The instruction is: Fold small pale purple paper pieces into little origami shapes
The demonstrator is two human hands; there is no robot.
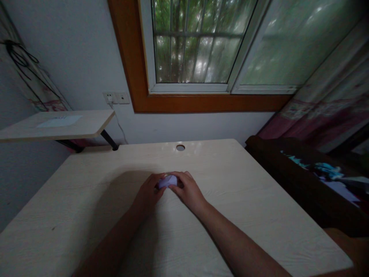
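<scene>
A small pale lilac object, perhaps folded paper, sits on the light wooden desk at its middle. My left hand curls around its left side, fingers bent against it. My right hand covers its right side, fingers closed over the top. Both hands meet on the object, and most of it is hidden between them.
A round cable hole lies near the desk's far edge. A raised side shelf with a white sheet stands at the back left. A dark wooden bed frame runs along the right. A window is ahead.
</scene>
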